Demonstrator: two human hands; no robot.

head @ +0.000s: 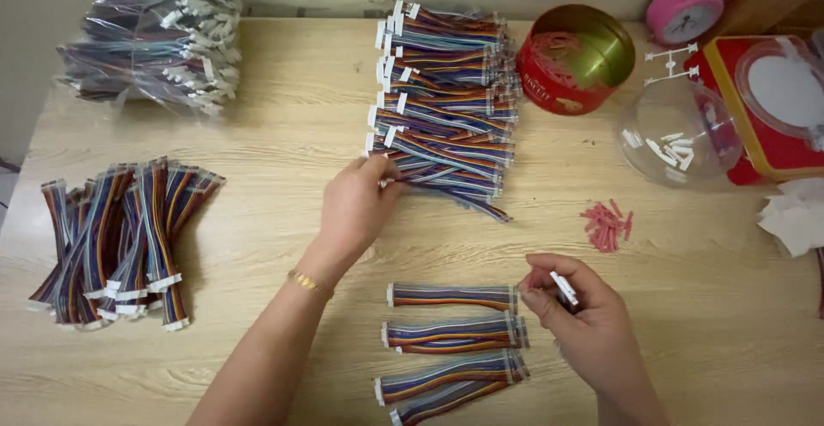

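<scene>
Pale wooden counter (257, 211): left hand (356, 207) pinching rainbow ribbon cable stack (446, 91), right hand (584, 323) fingers gripping small white plastic clip (564, 288); fitting likely next.

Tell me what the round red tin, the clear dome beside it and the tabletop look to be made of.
Round red tin: likely metal, since its inner wall shines gold and reflective.
Clear dome: probably transparent plastic, possibly glass; it is see-through with soft glare, and small white pieces show inside.
Tabletop: pale wood or wood-look laminate, with a matte surface and streaked grain lines; which one cannot be told.
</scene>
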